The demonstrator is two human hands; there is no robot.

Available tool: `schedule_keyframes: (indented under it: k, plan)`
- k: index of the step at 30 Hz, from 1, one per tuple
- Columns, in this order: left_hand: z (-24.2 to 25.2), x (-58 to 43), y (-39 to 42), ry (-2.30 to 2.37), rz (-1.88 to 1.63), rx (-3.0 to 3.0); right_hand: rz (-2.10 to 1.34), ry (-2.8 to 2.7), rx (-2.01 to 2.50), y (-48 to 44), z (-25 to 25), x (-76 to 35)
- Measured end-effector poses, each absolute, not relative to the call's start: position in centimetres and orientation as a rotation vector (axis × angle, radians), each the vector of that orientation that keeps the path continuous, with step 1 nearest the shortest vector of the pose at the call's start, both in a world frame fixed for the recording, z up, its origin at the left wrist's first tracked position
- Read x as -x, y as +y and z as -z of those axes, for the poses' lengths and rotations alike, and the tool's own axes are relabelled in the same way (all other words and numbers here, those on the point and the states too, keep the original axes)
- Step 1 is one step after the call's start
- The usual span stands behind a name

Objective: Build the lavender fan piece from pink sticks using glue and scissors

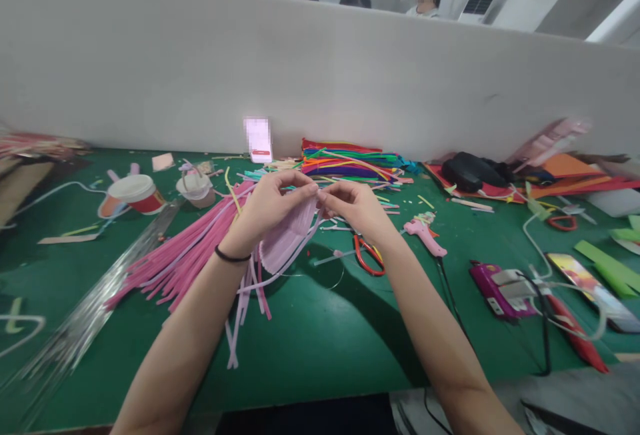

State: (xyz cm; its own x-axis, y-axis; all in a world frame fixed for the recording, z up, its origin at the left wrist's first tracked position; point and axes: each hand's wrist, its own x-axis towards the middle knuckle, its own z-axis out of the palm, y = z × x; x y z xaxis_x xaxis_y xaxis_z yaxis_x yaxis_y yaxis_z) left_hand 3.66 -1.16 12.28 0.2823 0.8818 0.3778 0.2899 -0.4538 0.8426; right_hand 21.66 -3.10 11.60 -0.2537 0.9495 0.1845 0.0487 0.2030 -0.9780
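I see the left hand [281,203] and right hand [354,204] pinching the lilac piece [287,242] at its upper edge, fingertips almost closed, up above the table [320,355], presumably for close work; pink stems [185,252] lie within reach

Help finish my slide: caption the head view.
Left hand and right hand hold a pale scalloped piece near pink pipe cleaners on a green table.

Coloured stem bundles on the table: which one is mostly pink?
The pink bundle, fanning out leftward from behind the left hand; the multicoloured bundle, near the partition, mixes red, orange, green and purple.
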Motion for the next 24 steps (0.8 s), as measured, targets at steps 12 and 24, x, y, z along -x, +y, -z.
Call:
schedule_keyframes:
  k: [12,24]
  plan:
    - [-11.55,-4.18,-0.92,1.013,-1.155,-1.864,-1.075,-1.558,1.012,-2.58,-10.94,-21.52]
    - [-12.27,-3.45,-1.0,1.054,-0.963,-2.074,-1.007,-1.562,1.057,-2.48,-10.72,-21.84]
